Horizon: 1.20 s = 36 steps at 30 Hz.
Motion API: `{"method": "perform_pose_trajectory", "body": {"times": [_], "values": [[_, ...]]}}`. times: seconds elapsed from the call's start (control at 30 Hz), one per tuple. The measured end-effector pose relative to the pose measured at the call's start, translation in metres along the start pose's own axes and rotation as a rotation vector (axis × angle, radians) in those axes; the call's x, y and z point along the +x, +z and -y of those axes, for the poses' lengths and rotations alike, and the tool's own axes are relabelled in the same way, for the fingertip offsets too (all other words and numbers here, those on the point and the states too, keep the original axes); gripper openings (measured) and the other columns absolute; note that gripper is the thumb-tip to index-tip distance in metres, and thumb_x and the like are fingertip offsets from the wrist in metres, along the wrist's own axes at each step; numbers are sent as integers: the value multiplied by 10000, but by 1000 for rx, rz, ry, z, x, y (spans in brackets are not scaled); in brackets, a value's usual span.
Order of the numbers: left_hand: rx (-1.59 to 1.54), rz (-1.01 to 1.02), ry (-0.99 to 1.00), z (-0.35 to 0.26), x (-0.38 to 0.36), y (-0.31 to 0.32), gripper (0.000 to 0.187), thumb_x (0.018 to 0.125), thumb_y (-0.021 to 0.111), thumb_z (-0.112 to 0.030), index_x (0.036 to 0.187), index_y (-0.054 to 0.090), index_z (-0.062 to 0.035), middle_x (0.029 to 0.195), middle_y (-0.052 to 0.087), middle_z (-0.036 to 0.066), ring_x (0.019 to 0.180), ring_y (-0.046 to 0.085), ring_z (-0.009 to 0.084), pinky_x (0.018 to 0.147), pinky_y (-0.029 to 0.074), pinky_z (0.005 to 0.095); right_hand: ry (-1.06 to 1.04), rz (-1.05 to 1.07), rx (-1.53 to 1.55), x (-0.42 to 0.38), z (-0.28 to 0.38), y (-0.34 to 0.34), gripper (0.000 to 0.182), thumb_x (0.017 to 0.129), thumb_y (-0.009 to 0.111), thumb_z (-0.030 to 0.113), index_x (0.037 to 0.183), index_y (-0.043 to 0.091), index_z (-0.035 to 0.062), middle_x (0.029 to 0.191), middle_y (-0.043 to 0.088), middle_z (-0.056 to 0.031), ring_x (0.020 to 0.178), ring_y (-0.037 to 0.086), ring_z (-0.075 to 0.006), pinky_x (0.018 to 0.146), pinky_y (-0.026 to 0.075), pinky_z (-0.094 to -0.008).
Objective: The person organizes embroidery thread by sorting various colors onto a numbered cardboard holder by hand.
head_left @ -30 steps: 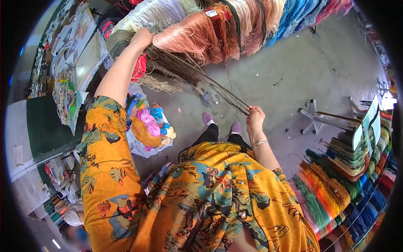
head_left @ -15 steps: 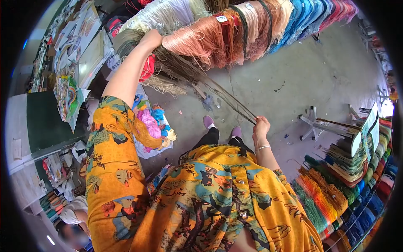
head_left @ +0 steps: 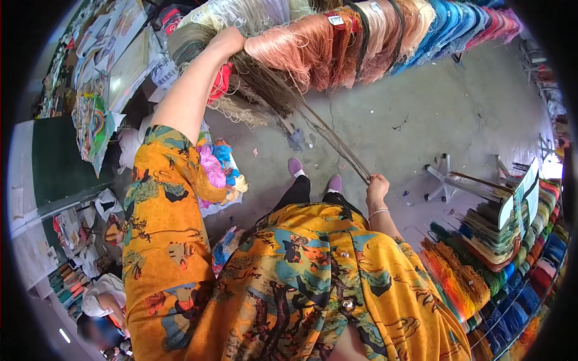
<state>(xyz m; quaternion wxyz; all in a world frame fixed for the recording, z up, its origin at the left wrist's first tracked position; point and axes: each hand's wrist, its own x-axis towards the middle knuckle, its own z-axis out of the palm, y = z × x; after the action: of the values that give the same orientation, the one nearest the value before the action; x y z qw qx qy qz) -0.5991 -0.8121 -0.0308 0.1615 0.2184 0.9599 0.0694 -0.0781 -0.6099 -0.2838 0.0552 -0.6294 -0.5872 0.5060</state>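
Observation:
Brown thread strands [head_left: 337,144] stretch taut and slanting from the hanging bundle down to my right hand [head_left: 377,188], whose fingers are closed around their end. At the top, my left hand [head_left: 229,42] grips the brown skein [head_left: 262,75] where it hangs on the rack; its fingertips are partly hidden. Just right of the left hand hang salmon-pink skeins [head_left: 295,48]. Grey-olive skeins [head_left: 191,43] hang to its left, and a red bundle [head_left: 221,83] shows below the wrist.
Blue skeins [head_left: 427,39] continue along the rack. Pink and blue yarn [head_left: 212,167] lies on a white sheet at left. A wheeled chair base [head_left: 444,177] stands right, near a rack of colored skeins [head_left: 463,280]. Another person [head_left: 105,298] is at lower left.
The view has shifted slightly, and the rack sits a little higher and further right. Both hands keep their hold, with the strands still stretched between them.

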Motion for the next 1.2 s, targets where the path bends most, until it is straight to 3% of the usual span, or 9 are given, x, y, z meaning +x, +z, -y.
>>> {"method": "perform_pose_trajectory", "body": {"times": [0.1,0.17,0.3,0.43,0.53,0.7,0.83,0.93,1.2], "values": [[18,20,32,-3,-6,-2,521,762,666,-409,1027,678,40,1098,640,261,1044,629,392,877,500,418,57,-4,21,-4,-9,-2,186,794,521,65,767,704,38,661,641,-48,595,538,-122,566,434,-288],[17,25,87,-6,-10,-4,504,767,664,-401,1008,681,41,1079,641,267,1030,633,393,862,505,416,-11,-62,100,-2,-12,2,163,802,506,40,733,653,48,534,493,0,387,361,-98,371,264,-278],[47,-41,22,-7,-11,-3,478,804,620,-376,1021,673,46,1080,640,269,1024,629,406,878,497,422,98,-7,23,-9,-11,-4,189,778,521,55,740,705,42,601,592,-42,509,477,-105,494,386,-295],[71,-46,33,-9,-14,-4,451,844,579,-378,1062,674,5,1104,644,246,1043,626,398,881,496,443,134,96,384,1,-2,-22,152,848,485,39,769,609,77,560,492,0,352,353,-103,322,248,-271],[155,-75,3,-29,-34,-23,430,889,536,-391,1126,664,-56,1167,628,221,1076,617,383,883,499,443,163,195,197,-21,24,-43,142,873,460,49,823,590,77,548,436,5,339,316,-110,320,242,-278],[133,-988,405,-59,-129,-42,285,969,493,-292,932,658,-63,817,663,90,746,648,279,644,491,440,174,233,281,-30,37,-48,153,892,460,79,813,591,76,513,372,35,342,305,-94,329,220,-263],[-1353,-396,-44,-74,-191,48,138,898,668,-181,978,654,-69,668,541,-32,506,473,52,454,351,198,145,284,258,-27,32,-54,157,889,475,82,805,607,78,507,367,52,352,292,-73,335,213,-247],[-1470,-135,-142,-89,-202,91,190,854,718,-148,993,660,-33,674,562,-38,512,468,40,446,322,200,133,297,251,-26,38,-57,147,879,490,70,801,614,80,506,381,52,356,293,-68,338,213,-246],[-1467,-268,-200,-68,-198,116,106,880,669,-116,951,658,-39,658,527,-47,500,425,34,449,302,202,103,327,255,-22,44,-61,130,885,522,95,797,619,93,512,391,67,367,302,-56,345,220,-234]]}}
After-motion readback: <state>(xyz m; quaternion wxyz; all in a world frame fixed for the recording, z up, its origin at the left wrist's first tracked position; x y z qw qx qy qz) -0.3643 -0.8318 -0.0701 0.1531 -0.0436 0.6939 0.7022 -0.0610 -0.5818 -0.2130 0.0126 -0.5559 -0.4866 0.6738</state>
